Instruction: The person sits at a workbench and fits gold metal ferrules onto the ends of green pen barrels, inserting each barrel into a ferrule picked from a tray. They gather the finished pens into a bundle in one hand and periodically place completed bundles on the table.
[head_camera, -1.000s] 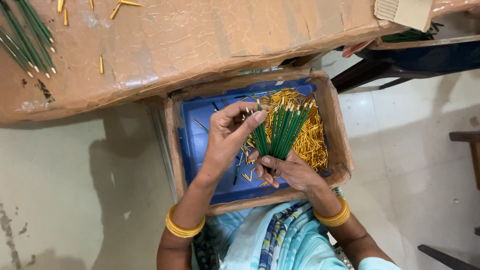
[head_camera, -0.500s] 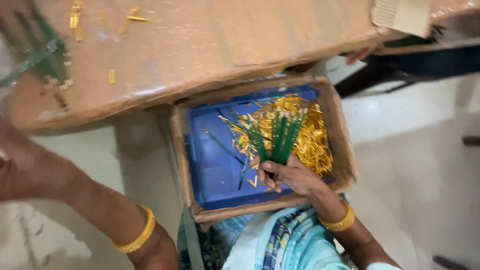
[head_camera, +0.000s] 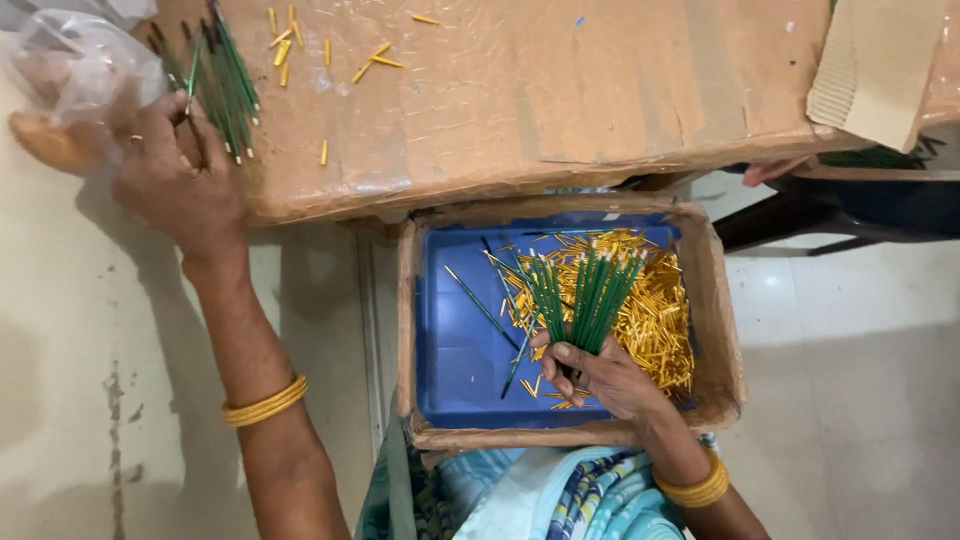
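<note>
Fingers (head_camera: 585, 358) of the right hand (head_camera: 600, 378) are clamped round the lower ends of a fanned bundle of green sticks (head_camera: 585, 295), held upright over the box (head_camera: 420, 330) that sits on the lap, near the bottom of the head view. That box has a blue lining and, on its right side, a heap of short gold tubes (head_camera: 655, 320); a few loose green sticks lie on the blue to the left of the bundle. The right wrist is bent up from the near edge, a yellow bangle (head_camera: 692, 490) on it. Far left, the left hand (head_camera: 175, 175) is stretched out with the arm nearly straight, its own bangle midway along; its fingers look pinched on one green stick at the edge of the pile (head_camera: 222, 80) on the brown desk (head_camera: 560, 90), beside a clear bag (head_camera: 70, 60), though the grip itself is partly hidden. By my reading the work is at the stage of laying a finished stick on the desk pile. The next move would call for letting go cleanly without scattering the pile, then bringing the left hand to the bundle while the right keeps it steady.
</note>
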